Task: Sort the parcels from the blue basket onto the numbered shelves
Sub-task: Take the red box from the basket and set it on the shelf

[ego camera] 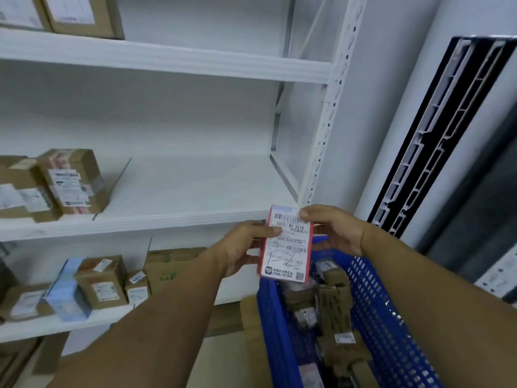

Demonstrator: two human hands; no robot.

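A small red-edged parcel (286,247) with a white shipping label faces me, held upright above the blue basket (375,312). My left hand (243,247) grips its left edge, thumb across the label. My right hand (333,231) pinches its top right corner. The basket, at lower right, holds several brown cardboard parcels (333,298). The white shelves (179,217) stand right behind the held parcel.
Brown boxes (67,183) sit at the left of the middle shelf, whose right part is bare. More boxes (103,281) and a pale blue packet (65,289) lie on the lower shelf. A perforated white upright (327,127) ends the rack; a black slatted panel (436,130) leans at right.
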